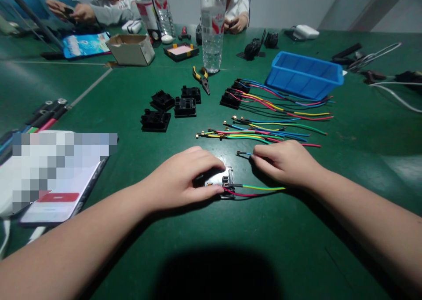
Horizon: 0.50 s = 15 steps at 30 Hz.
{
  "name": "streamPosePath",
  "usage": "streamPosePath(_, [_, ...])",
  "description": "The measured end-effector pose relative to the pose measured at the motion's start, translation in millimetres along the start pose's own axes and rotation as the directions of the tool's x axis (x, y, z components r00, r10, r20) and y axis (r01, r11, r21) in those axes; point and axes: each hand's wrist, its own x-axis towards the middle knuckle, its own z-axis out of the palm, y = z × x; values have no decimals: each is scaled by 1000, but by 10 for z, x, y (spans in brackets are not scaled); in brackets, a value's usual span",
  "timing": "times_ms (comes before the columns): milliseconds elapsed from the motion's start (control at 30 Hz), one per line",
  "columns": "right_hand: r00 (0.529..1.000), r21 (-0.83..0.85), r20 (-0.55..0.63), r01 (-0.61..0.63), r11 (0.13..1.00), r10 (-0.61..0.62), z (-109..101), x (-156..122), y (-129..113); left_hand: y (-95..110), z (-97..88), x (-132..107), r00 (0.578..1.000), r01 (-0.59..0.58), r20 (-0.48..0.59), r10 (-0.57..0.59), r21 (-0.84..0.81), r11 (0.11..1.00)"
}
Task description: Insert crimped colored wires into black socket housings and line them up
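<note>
My left hand (184,177) is curled around a small black connector housing (227,182) on the green table, with a few coloured wires trailing out of it to the right. My right hand (283,161) pinches a loose blue wire with a metal terminal (242,153) just beyond the housing. A loose bundle of coloured terminal wires (263,130) lies right behind both hands. Farther back, two black housings with wires fitted (235,93) sit beside several bare black housings (171,106).
A blue plastic bin (305,73), yellow-handled pliers (201,78), water bottles (212,27) and a cardboard box (132,49) stand at the back. A phone and papers (62,199) lie at my left. Other people's hands (82,13) work across the table.
</note>
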Motion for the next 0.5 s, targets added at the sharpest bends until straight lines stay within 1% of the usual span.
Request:
streamPosePath(200, [1000, 12, 3, -16, 1000, 16, 8, 5, 0, 5, -6, 4, 1000, -5, 2, 5, 1, 1000])
streamPosePath(500, [999, -14, 33, 18, 1000, -18, 1, 7, -4, 3, 5, 0, 1000, -15, 0, 15, 12, 1000])
